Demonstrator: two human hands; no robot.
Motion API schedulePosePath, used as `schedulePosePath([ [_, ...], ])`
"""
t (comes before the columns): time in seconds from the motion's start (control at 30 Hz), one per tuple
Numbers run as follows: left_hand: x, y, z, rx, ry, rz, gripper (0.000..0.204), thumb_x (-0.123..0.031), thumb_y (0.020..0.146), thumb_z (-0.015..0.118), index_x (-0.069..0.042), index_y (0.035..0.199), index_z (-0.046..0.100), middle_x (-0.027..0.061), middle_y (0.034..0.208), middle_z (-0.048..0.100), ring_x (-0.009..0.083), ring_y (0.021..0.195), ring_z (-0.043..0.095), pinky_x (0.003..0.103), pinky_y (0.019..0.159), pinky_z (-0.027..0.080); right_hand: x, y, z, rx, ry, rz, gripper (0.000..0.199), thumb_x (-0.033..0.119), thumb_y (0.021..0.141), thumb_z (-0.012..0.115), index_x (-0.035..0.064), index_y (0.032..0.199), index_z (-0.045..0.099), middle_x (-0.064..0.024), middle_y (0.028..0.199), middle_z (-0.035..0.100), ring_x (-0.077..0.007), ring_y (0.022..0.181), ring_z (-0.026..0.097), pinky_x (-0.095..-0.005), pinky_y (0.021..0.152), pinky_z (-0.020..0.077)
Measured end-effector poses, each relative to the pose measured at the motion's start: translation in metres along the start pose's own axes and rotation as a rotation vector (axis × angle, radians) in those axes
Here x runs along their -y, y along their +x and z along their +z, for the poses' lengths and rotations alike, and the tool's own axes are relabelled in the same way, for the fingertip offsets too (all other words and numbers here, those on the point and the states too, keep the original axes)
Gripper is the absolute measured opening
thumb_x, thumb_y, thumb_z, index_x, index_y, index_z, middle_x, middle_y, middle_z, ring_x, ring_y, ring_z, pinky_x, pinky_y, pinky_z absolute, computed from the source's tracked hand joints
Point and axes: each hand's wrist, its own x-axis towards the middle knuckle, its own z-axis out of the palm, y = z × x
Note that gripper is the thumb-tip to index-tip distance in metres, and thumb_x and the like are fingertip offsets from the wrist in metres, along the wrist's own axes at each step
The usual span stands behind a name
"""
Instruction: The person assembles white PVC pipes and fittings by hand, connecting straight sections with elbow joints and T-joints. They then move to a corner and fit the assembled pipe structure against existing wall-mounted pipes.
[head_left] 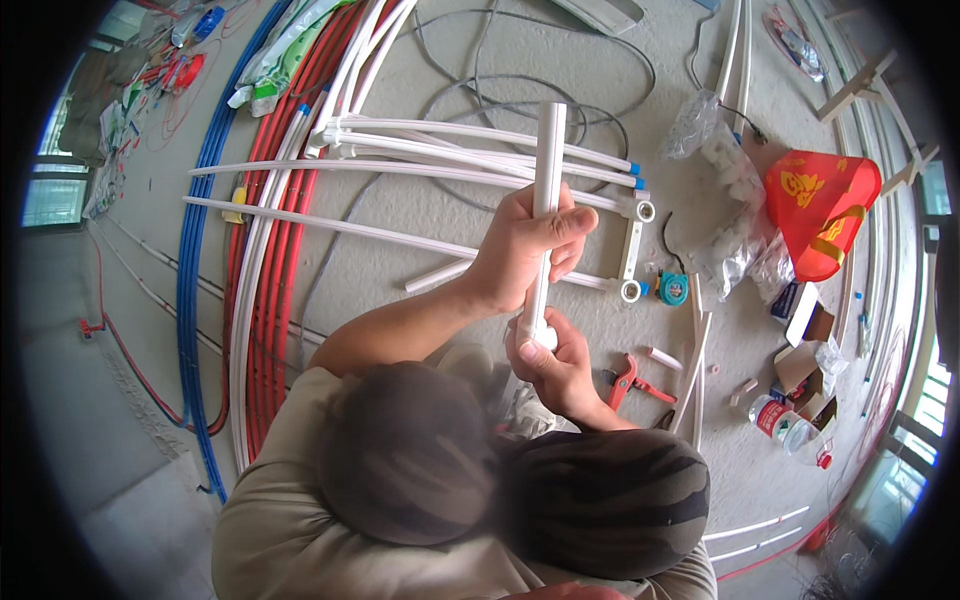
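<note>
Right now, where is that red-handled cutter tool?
In the head view, the red-handled cutter lies on the concrete floor right of centre, just right of the right hand gripping the white pipe, with short white pipe offcuts beside it.

Your left hand [525, 250] sits higher and farther out, fingers curled shut in a full grip, thumb laid across the top; your left forearm runs bare from the lower left, bent at the elbow. Your right hand [550, 365] is lower and nearer your body, fingers wrapped tight, knuckles facing up; its wrist angles in from the lower right.
</note>
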Motion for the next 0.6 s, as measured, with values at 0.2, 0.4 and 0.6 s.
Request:
schedulePosePath([
  [0.2, 0.008, -0.014, 0.001, 0.12, -0.024, 0.089, 0.031, -0.019, 0.099, 0.066, -0.011, 0.078, 0.045, 0.0011, 0.063, 0.044, 0.0115, 0.053, 0.043, 0.028, 0.051, 0.033, -0.009, -0.011, 0.0, -0.077, -0.126, -0.037, 0.039, 0.021, 0.097, 0.075, 0.0021, 0.124, 0.055, -0.001, 0.096, 0.061, -0.0065, 0.077, 0.053, -0.0231, 0.066, 0.0426],
  [0.4, 0.005, -0.029, 0.008, 0.149, 0.086, 0.134, 0.028, -0.013, 0.095, 0.07, -0.01, 0.081, 0.045, 0.0056, 0.067, 0.053, 0.0116, 0.056, 0.044, 0.031, 0.054, 0.035, -0.005, -0.017, -0.005, -0.042, -0.216, -0.038, 0.039, 0.018, 0.096, 0.078, 0.0022, 0.125, 0.056, 0.0008, 0.101, 0.063, -0.0063, 0.089, 0.058, -0.025, 0.078, 0.0491],
  [0.6, 0.009, -0.047, 0.012, 0.474, 0.334, 0.351, 0.027, -0.02, 0.089, 0.08, -0.01, 0.087, 0.055, 0.0063, 0.079, 0.06, 0.0207, 0.068, 0.063, 0.035, 0.059, 0.049, 0.005, -0.02, -0.006, 0.087, -0.385, -0.344, 0.029, 0.008, 0.095, 0.075, 0.0054, 0.122, 0.065, -0.0028, 0.11, 0.068, -0.0143, 0.106, 0.064, -0.0319, 0.092, 0.0527],
])
